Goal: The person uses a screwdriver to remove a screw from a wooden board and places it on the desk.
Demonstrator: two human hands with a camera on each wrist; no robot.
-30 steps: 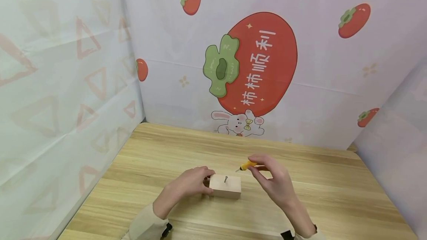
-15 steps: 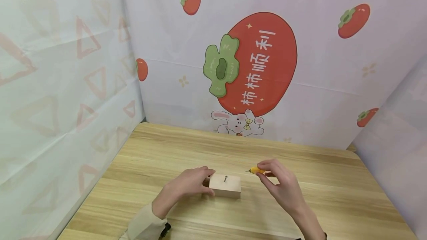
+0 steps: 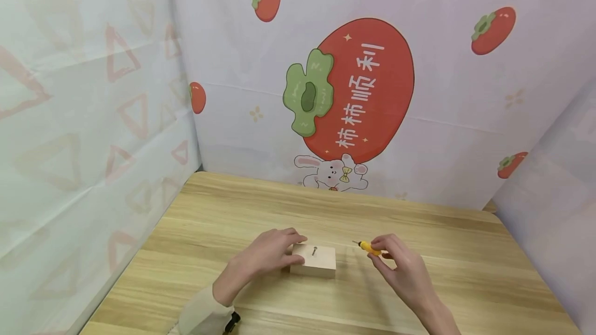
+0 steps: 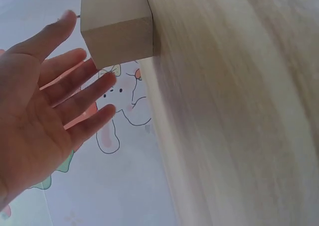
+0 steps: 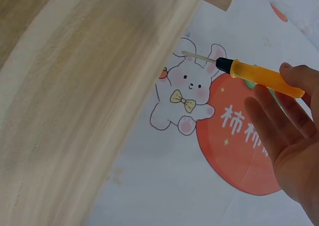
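A pale wooden block [image 3: 321, 268] lies on the table, a small screw [image 3: 314, 250] standing up from its top face. At the block's left end is my left hand [image 3: 270, 253], its fingers spread and fairly straight; the left wrist view shows the palm [image 4: 37, 111] open beside the block [image 4: 119, 31], not wrapped round it. To the right of the block, my right hand [image 3: 404, 268] pinches a yellow screwdriver [image 3: 370, 247] by its handle, held above the table. The screwdriver's shaft [image 5: 199, 57] points left toward the block, apart from the screw.
The light wood-grain table [image 3: 223, 206] reaches back to a printed cloth wall [image 3: 233, 133] with a large persimmon and a rabbit. Another cloth wall [image 3: 93, 133] borders the left side.
My right hand has drawn the screwdriver away from the block, to the right and toward me. The left hand has loosened from the block's left end and risen slightly over it.
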